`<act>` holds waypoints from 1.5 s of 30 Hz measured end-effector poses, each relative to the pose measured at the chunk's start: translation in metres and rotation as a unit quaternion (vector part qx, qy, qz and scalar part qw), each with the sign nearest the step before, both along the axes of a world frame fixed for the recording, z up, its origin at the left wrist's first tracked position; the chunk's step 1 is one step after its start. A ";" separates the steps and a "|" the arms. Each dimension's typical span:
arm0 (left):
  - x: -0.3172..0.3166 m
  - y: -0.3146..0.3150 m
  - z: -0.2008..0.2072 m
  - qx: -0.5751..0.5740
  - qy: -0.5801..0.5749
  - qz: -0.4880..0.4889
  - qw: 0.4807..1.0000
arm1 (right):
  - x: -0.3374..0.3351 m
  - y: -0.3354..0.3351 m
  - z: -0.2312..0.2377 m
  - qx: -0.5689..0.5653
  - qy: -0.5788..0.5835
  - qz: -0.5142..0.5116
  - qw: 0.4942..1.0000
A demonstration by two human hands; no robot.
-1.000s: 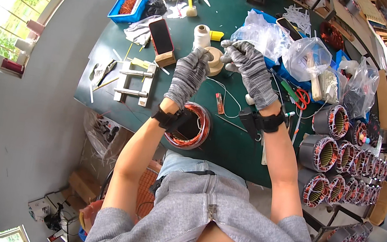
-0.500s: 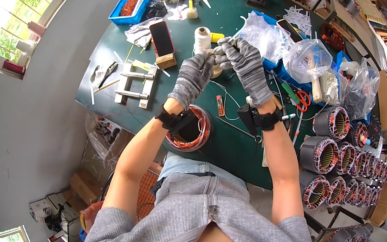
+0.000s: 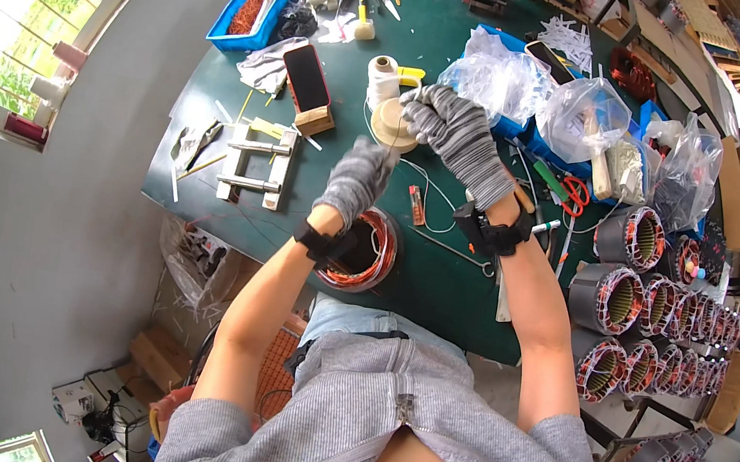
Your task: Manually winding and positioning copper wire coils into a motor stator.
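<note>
My left hand, in a grey striped glove, is blurred by motion but looks closed, just above the far rim of a dark ring-shaped motor stator with copper windings. What its fingers hold, if anything, cannot be made out. My right hand, gloved the same way, has its fingers curled together beside a flat cream spool; what is between them is hidden. Behind the spool stands a white cone of thread. A white cord loops over the table below my right hand.
Left of my hands, a phone leans on a wooden block, near a wood-and-metal frame. Scissors with red handles, plastic bags and rows of stators lie to the right. A blue bin stands far left.
My hands were together in front of the spool and have parted. The left moved down toward the stator; the right shifted slightly down, and the spool now shows between them.
</note>
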State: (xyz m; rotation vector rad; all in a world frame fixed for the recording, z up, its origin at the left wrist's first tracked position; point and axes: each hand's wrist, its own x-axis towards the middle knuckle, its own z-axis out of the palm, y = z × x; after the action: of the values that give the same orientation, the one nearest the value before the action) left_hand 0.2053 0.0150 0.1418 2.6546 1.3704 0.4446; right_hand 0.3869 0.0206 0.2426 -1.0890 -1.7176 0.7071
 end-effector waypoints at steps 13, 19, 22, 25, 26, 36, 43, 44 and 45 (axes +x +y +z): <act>-0.024 -0.035 -0.037 -0.347 -0.389 0.154 0.839 | -0.032 -0.011 -0.072 0.155 -0.292 0.049 0.942; -0.038 -0.047 -0.009 -0.096 -0.309 0.104 0.940 | -0.056 -0.035 -0.161 -0.085 -0.164 0.094 0.978; -0.028 -0.041 0.009 -0.088 -0.204 0.039 0.974 | -0.058 -0.034 -0.183 -0.094 -0.162 0.119 0.975; -0.020 -0.035 0.018 -0.059 -0.168 -0.009 0.984 | -0.034 -0.019 -0.176 -0.184 -0.212 0.190 0.941; -0.019 -0.036 0.019 -0.092 -0.158 0.038 0.982 | -0.019 -0.005 -0.170 -0.165 -0.128 0.197 0.958; -0.036 -0.142 0.012 0.029 -0.238 0.005 0.971 | 0.140 0.197 -0.201 -0.195 -0.152 -0.041 0.968; -0.035 -0.150 -0.034 0.012 -0.138 0.060 0.989 | 0.170 0.205 -0.226 -0.227 -0.544 -0.145 0.795; -0.035 -0.151 -0.037 0.015 -0.126 0.060 0.990 | 0.170 0.209 -0.230 -0.232 -0.554 -0.165 0.783; -0.036 -0.151 -0.039 0.006 -0.117 0.067 0.991 | 0.169 0.213 -0.236 -0.242 -0.564 -0.190 0.766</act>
State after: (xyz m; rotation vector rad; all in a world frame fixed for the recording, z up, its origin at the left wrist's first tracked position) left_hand 0.1697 -0.1364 0.1033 2.4344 1.4776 0.7543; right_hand 0.5556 0.2332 0.0067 -2.5022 -2.1629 0.1673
